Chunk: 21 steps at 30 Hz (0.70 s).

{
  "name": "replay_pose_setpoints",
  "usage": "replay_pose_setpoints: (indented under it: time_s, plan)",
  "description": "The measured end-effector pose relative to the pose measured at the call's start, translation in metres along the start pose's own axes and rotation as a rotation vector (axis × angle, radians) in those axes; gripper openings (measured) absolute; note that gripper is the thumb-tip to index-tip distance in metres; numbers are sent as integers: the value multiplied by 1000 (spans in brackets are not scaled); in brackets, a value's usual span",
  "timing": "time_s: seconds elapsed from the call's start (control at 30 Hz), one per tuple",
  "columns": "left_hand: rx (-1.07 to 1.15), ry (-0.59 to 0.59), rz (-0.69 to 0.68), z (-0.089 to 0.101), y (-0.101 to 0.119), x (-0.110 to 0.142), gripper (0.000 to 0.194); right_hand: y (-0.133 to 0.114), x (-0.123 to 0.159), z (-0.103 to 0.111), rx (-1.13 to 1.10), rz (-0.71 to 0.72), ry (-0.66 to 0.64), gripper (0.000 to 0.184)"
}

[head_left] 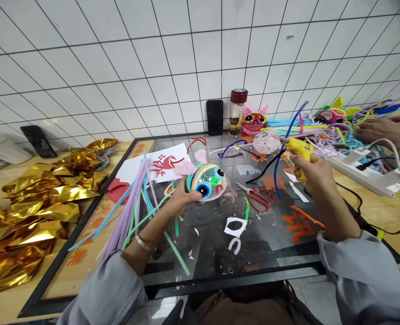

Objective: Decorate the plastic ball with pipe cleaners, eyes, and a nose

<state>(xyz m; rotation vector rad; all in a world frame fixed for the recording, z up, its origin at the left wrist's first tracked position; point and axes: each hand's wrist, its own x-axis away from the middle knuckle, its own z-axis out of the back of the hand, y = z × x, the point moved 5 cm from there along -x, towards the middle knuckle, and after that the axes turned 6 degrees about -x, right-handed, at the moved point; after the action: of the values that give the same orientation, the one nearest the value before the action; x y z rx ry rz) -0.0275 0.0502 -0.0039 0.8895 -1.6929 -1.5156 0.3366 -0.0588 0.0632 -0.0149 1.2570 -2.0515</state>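
My left hand [179,198] is closed around a round craft ball [208,179] with striped pipe-cleaner bands, two big blue eyes and pink fluffy ears, held just above the glass table top [213,243]. My right hand [311,171] grips a yellow hot glue gun [298,148], raised to the right with its nozzle pointing left. A blue pipe cleaner [290,135] curves up beside the gun.
Red-handled scissors [259,196] lie on the glass between my hands. Loose pipe cleaners [132,212] fan out at left; gold foil [34,212] piles further left. A power strip [369,174], another person's hand [383,128], a jar [237,110], a phone [215,116] and finished masks [254,121] sit behind.
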Motion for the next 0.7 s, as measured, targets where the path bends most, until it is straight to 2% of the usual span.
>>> replay_pose_setpoints:
  time_s: [0.03, 0.13, 0.23, 0.3, 0.33, 0.4, 0.5, 0.6, 0.7]
  plan:
    - [-2, -3, 1, 0, 0, 0, 87, 2, -1, 5, -29, -47, 13, 28]
    - [-15, -9, -2, 1, -2, -1, 86, 6, -5, 17, 101, -117, 28, 33]
    - [-17, -7, -7, 1, -2, -1, 83, 8, -3, 22, -56, -234, -36, 34]
    - [-9, -3, -4, 1, -1, 0, 83, -3, 3, 22, -198, -238, -97, 30]
    - [-4, 1, -2, 0, -1, 0, 84, -13, 8, 25, -204, -187, -69, 30]
    - [3, 9, 4, -1, 1, 0, 84, -41, 22, 33, -48, 7, 50, 38]
    - [0, -1, 0, -3, 2, 0, 87, -83, 48, 28, 36, 230, 92, 42]
    - [25, 2, -6, -3, 3, 0, 93, -113, 74, 8, 19, 457, -3, 39]
    - [30, -1, 16, -3, 2, 1, 90, -126, 94, -11, 16, 680, -31, 25]
